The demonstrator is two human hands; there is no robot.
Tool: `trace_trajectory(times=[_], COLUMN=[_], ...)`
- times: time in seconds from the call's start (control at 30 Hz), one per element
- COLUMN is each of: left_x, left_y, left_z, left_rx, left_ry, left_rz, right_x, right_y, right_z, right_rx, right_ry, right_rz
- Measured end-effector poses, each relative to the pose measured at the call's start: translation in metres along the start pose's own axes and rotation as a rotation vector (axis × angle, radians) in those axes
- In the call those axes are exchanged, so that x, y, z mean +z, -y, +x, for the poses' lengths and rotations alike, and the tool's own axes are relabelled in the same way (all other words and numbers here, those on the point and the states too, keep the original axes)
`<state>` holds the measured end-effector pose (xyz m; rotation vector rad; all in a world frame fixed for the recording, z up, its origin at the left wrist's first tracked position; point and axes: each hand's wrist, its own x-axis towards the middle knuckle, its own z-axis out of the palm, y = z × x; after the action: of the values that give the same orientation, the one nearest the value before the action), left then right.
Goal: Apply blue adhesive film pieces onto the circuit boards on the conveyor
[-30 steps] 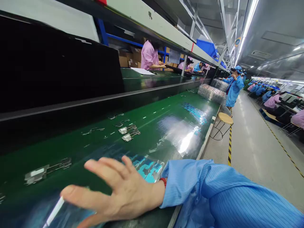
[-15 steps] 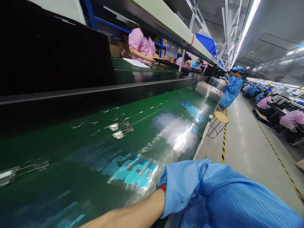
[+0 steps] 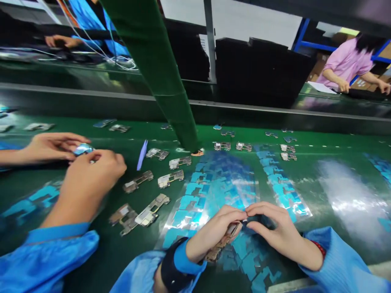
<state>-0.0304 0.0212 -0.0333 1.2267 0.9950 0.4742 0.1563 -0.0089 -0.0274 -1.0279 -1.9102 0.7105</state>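
Note:
My left hand point(image 3: 215, 230), with a black band at its wrist, is closed around a circuit board point(image 3: 224, 242) that tilts up from lower left to upper right. My right hand point(image 3: 279, 232), wearing a red bracelet, meets the left fingertips at the board's upper end. Its thumb and index finger are pinched there, but whatever they hold is too small to make out. Under both hands lie clear sheets of blue adhesive film pieces point(image 3: 210, 195). Several more circuit boards point(image 3: 152, 209) rest on the green bench to the left.
A co-worker's hands point(image 3: 91, 175) handle a small shiny blue piece at the left. Purple tweezers point(image 3: 142, 154) lie close to them. A green-wrapped post point(image 3: 171, 89) rises from the green bench point(image 3: 128, 142). Another strip of blue film point(image 3: 279, 183) lies to the right. Across the bench sits a person in pink point(image 3: 343, 61).
My view has swung left, from along the bench to facing across it. Earlier only my right forearm showed; now both my hands are together at a circuit board.

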Motion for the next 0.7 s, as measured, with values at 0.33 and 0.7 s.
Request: trace_trajectory(times=[0.33, 0.7], left_x=[-0.004, 0.004], left_y=[-0.021, -0.032], left_z=[-0.010, -0.021], left_rx=[-0.168, -0.033], left_ry=[0.057, -0.084], left_rz=[0.428, 0.404], right_x=[-0.035, -0.027], right_y=[0.020, 0.012], right_z=[0.007, 0.009], right_rx=[0.322, 0.536], right_ry=[0.124, 0.054], right_rz=[0.491, 0.373])
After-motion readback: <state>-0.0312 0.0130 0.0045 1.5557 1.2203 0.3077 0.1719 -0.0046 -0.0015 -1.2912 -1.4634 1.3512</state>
